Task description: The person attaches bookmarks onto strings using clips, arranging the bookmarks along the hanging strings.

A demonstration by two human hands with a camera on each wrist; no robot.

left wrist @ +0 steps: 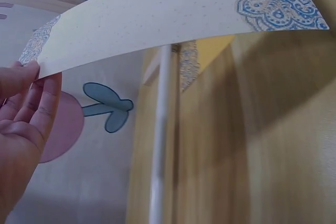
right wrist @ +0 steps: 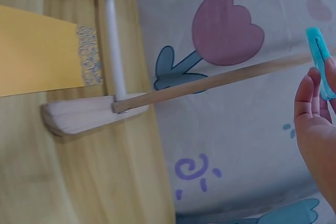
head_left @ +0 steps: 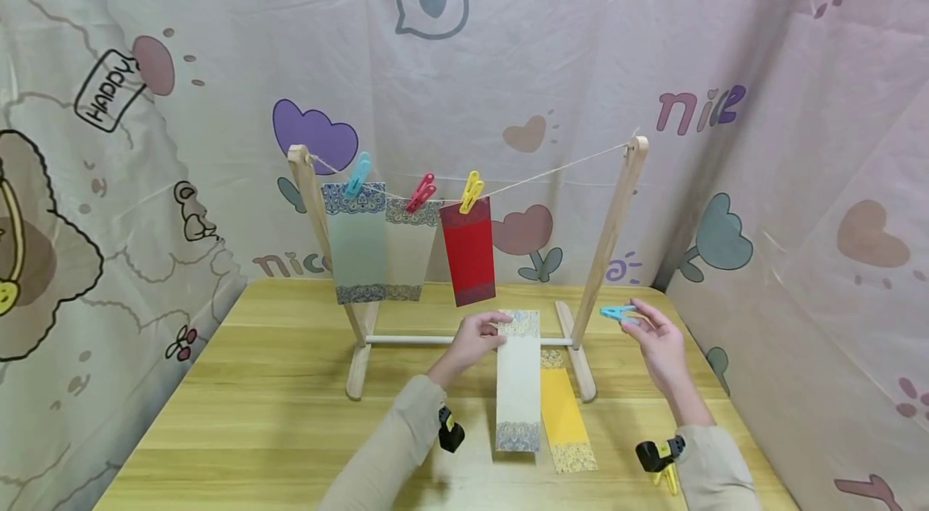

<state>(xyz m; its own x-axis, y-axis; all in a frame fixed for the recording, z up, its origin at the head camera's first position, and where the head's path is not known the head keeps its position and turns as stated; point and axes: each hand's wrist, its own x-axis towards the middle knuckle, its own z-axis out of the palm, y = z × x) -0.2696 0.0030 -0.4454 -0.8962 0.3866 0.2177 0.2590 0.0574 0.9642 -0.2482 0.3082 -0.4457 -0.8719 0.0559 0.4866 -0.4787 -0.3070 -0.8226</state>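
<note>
here's the left hand point(head_left: 473, 338), thumb and fingertips drawn together, pinching the left edge of the white card point(head_left: 518, 382) near its top, and the card hangs above the wooden table point(head_left: 239, 398), slightly bowed in the left wrist view. over on the other side, the right hand point(head_left: 662, 346) has thumb and fingers bent in around the turquoise clip point(head_left: 615, 313), gripping it just beside the rack's right post point(head_left: 610, 241). look at the string point(head_left: 559, 170): it carries three cards, the pale green card point(head_left: 357, 249) under a light blue clip point(head_left: 358, 176), the cream card point(head_left: 408, 253) under a pink clip point(head_left: 421, 193), the red card point(head_left: 469, 253), tilted, under a yellow clip point(head_left: 472, 193). below, the yellow card point(head_left: 568, 414) lies on the table, and a loose yellow clip point(head_left: 666, 480) sits partly hidden by the right wrist.
</note>
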